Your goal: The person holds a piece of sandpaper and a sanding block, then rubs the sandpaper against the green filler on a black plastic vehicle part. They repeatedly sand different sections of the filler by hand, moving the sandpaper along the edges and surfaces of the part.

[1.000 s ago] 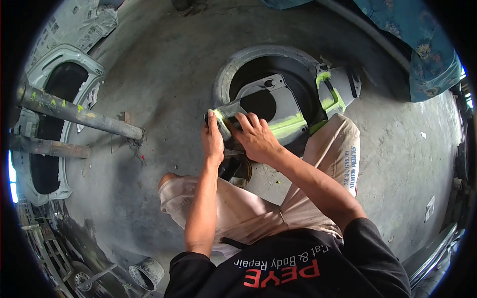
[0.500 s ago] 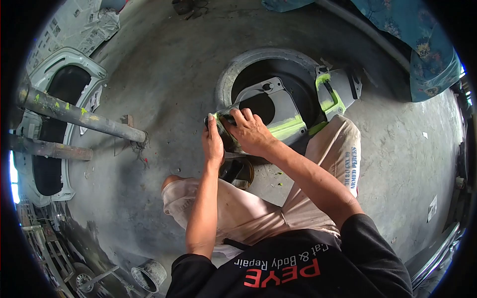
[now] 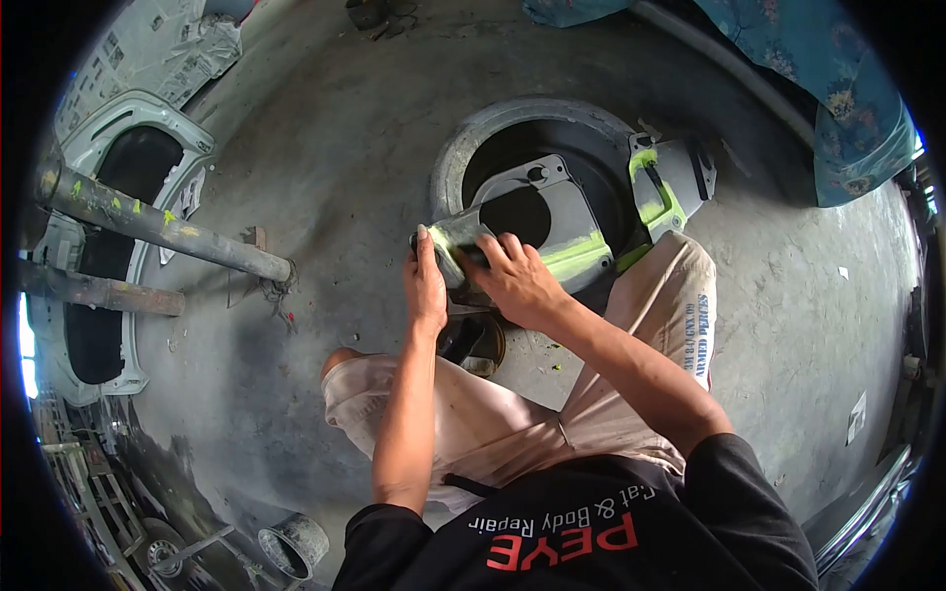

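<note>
A grey panel point(image 3: 582, 202) with a large round-ended opening and streaks of yellow-green filler lies tilted in front of me, over a tyre. My left hand point(image 3: 426, 286) grips its near left end, thumb on top and fingers out of sight beneath. The fingers of my right hand point(image 3: 520, 281) are curled over a dark sanding block point(image 3: 474, 254), which rests on the filler-smeared left part of the panel. Only a little of that block shows under the fingers. To the right, a second grey part point(image 3: 687, 175) with yellow-green filler leans by my knee.
The tyre point(image 3: 451, 167) lies flat on the concrete floor. Below the panel stands a small round container point(image 3: 485, 357). Metal pipes point(image 3: 187, 236) and a pale car panel point(image 3: 133, 110) are at left. A bucket point(image 3: 296, 547) sits lower left; flowered cloth point(image 3: 857, 128) hangs upper right.
My right hand has slid to the right along the panel with the sanding block, baring more of the filler between my hands. My left hand keeps its grip on the panel's end.
</note>
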### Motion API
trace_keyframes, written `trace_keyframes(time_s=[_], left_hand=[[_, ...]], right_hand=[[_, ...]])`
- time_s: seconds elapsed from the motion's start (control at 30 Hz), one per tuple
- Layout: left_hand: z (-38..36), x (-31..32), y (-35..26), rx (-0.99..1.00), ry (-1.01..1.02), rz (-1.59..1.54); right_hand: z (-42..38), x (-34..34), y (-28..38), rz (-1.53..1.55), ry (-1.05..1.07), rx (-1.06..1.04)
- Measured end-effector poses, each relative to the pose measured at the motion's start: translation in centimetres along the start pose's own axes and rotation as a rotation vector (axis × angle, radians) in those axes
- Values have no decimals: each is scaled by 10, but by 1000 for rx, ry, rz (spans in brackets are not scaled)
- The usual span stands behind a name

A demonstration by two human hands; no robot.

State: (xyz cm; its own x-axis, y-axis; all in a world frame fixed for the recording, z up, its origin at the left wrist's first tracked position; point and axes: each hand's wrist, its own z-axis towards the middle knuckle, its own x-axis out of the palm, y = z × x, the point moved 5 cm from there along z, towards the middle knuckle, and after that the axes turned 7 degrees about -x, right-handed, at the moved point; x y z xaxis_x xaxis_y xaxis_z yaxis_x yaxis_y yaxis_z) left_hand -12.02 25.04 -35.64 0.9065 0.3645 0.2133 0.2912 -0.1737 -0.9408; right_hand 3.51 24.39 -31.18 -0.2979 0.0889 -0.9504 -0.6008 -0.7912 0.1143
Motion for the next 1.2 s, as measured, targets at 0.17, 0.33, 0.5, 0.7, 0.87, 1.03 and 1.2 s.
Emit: trace_keyframes(time_s=[0.17,0.33,0.5,0.7,0.87,1.03,1.2], left_hand=[[4,-1,3,-68,-4,-50],[2,0,1,-49,23,-29],[1,3,-3,-20,5,-59],[0,-3,-4,-44,35,8],[0,5,-7,18,-6,-55],[9,-2,-7,6,6,-17],[9,0,-7,3,5,-65]], right_hand=[[-3,-4,-3,-40,32,-65],[17,-7,-2,-26,29,7],[-8,-9,-1,-83,-13,-86],[19,-9,1,-64,-50,-27],[-14,-12,2,-74,-64,-83],[3,-6,2,-43,11,-56],[0,-9,-1,5,41,-37]])
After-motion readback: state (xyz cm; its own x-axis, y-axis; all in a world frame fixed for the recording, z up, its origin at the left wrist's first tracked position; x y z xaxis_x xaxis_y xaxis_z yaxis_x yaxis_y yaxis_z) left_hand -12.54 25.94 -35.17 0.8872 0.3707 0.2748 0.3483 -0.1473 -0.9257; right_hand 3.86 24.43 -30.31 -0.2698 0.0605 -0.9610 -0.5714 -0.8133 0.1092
